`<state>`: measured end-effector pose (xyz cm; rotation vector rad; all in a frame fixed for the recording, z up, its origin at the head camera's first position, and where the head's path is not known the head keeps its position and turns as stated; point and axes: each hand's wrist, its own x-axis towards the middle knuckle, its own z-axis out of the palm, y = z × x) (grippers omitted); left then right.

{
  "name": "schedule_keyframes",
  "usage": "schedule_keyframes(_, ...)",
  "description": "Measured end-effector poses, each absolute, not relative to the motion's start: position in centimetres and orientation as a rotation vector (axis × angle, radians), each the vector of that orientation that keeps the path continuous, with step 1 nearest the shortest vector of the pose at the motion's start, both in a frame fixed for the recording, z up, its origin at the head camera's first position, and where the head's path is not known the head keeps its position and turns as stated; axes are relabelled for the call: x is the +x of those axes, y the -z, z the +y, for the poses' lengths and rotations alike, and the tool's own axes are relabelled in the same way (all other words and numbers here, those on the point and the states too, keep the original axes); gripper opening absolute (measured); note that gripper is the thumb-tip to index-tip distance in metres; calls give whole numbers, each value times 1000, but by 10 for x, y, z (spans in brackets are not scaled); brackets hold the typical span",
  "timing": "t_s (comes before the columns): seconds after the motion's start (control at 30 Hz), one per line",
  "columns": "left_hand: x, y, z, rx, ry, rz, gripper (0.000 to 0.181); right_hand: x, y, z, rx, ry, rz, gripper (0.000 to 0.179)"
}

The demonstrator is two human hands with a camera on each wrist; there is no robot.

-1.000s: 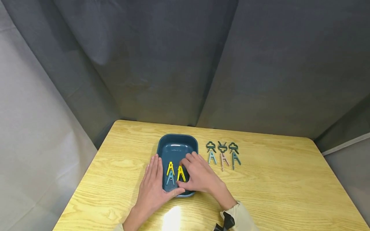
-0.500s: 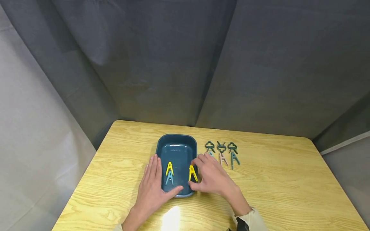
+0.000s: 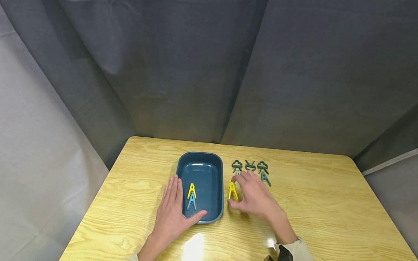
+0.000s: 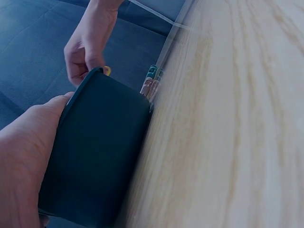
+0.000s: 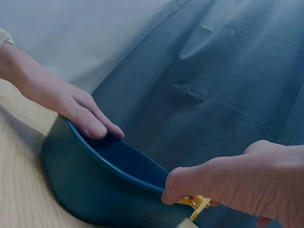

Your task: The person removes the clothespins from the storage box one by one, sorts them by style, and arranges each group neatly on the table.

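Just right of the dark blue basin (image 3: 223, 195), my right hand (image 3: 256, 197) pinches a yellow clothespin (image 3: 232, 191) between thumb and fingers, legs toward me. In the right wrist view this clothespin (image 5: 197, 204) shows beside the basin's outer wall (image 5: 109, 199). My left hand (image 3: 171, 212) rests along the basin's left rim with its fingers straight, the thumb over the front rim. Inside the basin lie another yellow clothespin (image 3: 191, 188) and a blue clothespin (image 3: 191, 201), one in front of the other.
Right of the basin stands a row of dark green clips with looped ends (image 3: 237, 165). In front of them lie a green clothespin (image 3: 265, 178) and a light blue one, partly hidden by my right hand. A dark curtain (image 3: 183, 90) hangs behind the wooden table (image 3: 326, 203).
My right hand has carried the yellow clothespin rightward out of the basin, over its right rim, to beside it. The pink clothespin is now hidden behind that hand. My left hand has stayed put.
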<state>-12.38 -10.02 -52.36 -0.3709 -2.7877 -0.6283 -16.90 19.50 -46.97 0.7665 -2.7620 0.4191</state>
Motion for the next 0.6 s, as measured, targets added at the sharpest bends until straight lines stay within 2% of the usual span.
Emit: schedule_keyframes(0.6,-123,522,-101,-375,630,-2800,130,-188,506,223,617,-371,-2935,56)
